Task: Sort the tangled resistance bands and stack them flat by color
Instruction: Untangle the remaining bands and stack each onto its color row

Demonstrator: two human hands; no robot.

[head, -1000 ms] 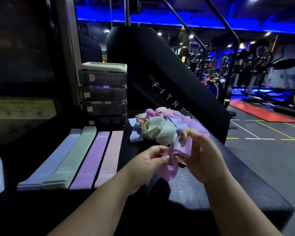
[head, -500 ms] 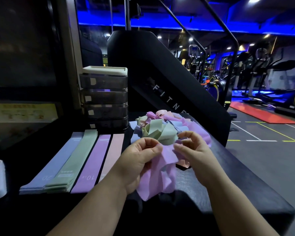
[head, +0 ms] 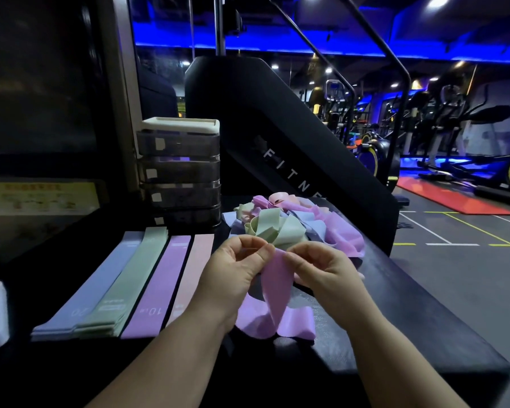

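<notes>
Above the bench [head: 401, 307] centre, just in front of the pile [head: 280, 226]: left grip [head: 236, 267] and right grip [head: 321, 272] both pinch the top edge of one purple band [head: 277, 285], thumb against forefinger, other fingers curled in. Pinch points are close together, nearly touching. Band hangs down between the wrists; its lower loop folds and lies on the bench. Pile sits behind the hands on the far part of the bench: green, blue, pink and purple bands tangled together, green loops on top, near side. Can't tell if the held band is fully free of the pile; right grip hides that side. Left of the hands, four flat stacks lie side by side, running lengthwise away from the person: blue stack [head: 100, 285], green stack [head: 131, 276], purple stack [head: 162, 282], pink stack [head: 196, 265], in that order left to right. Blue and green touch; green shows several layers at the near end. Blue top band is marked "20", purple "10". Drawer unit [head: 180, 172] stands behind the stacks, left of the pile. Black machine [head: 306, 142] lettered "FITNE" rises behind the pile.
</notes>
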